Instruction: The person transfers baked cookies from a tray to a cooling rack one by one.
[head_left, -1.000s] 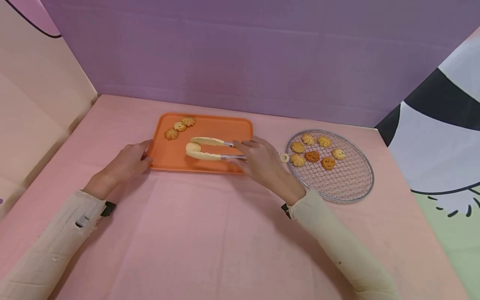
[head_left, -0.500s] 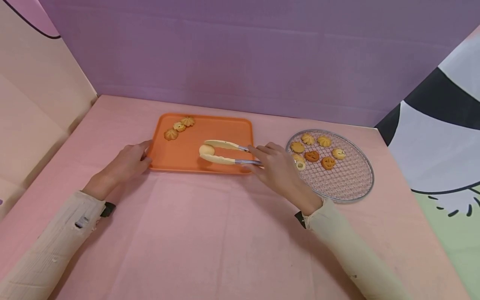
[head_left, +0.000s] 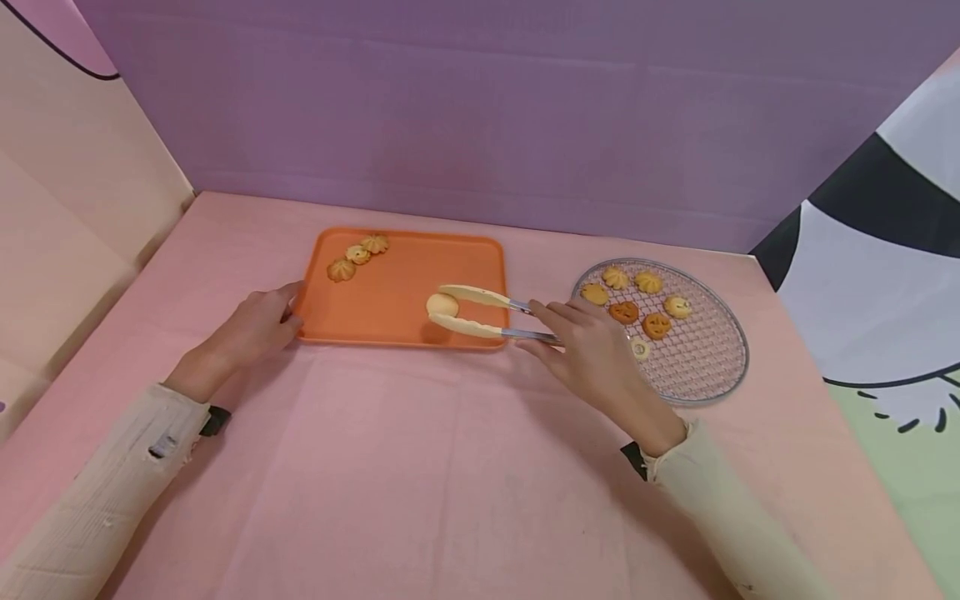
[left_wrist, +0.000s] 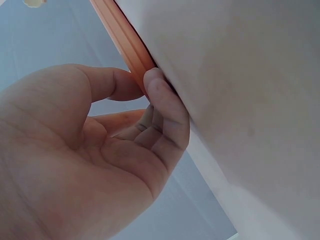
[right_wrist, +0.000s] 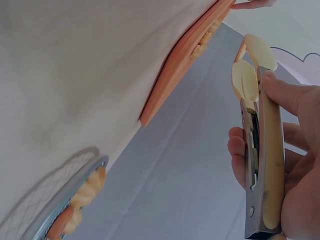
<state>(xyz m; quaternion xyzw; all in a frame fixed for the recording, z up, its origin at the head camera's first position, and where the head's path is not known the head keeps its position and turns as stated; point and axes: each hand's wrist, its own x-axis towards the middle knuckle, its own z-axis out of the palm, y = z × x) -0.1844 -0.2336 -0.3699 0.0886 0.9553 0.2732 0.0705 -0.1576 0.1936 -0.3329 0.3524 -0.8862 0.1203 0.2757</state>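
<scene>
My left hand (head_left: 255,329) pinches the left front corner of an orange tray (head_left: 375,321); in the left wrist view, thumb and fingers meet on the tray's rim (left_wrist: 127,47). Cream-tipped metal tongs (head_left: 474,327) are in my right hand (head_left: 596,354), gripped around the handles, as the right wrist view also shows. Between the tong tips sits a round pale cookie (head_left: 442,306), above the right half of the tray. Several cookies (head_left: 342,269) lie in a short row at the tray's far left corner.
A round wire rack (head_left: 705,367) stands right of the tray, bearing several cookies, such as a brown face-patterned cookie (head_left: 657,325). The right hand and tongs cover part of its left edge. A purple wall (head_left: 480,125) rises behind the pink table (head_left: 375,467).
My right hand has drawn the tongs and the cookie rightward across the tray, with the handle end now over the rack. The left hand and the tray have hardly moved.
</scene>
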